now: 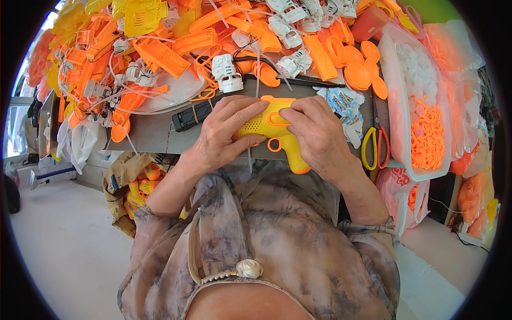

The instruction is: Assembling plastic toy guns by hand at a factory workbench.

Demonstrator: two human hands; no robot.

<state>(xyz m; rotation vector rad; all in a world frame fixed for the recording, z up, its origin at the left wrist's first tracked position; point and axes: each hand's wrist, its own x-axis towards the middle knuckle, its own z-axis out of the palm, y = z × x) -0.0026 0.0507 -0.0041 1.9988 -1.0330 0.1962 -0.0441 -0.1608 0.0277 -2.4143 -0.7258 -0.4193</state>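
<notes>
A yellow plastic toy gun (294, 152) is held between both hands just above the table's near edge, its handle hanging downward. An orange trigger (274, 144) sticks out below its body, and an orange oval piece (277, 119) lies on its side. My left hand (226, 125) is closed around the left end of the gun, thumb below and fingers on top. With bent fingers, my right hand (316, 130) pinches at the right end beside the orange piece; the fingertips' exact contact is partly hidden. Just beyond the left hand stands a white plastic mechanism (226, 73).
Orange and yellow parts with clear tubes (160, 56) heap across the far table. Orange discs (358, 74) lie right of them. Scissors (376, 145) rest near a translucent bin (399, 114) of small pieces. A black bar (193, 114) lies left; a paper bag (118, 173) stands below.
</notes>
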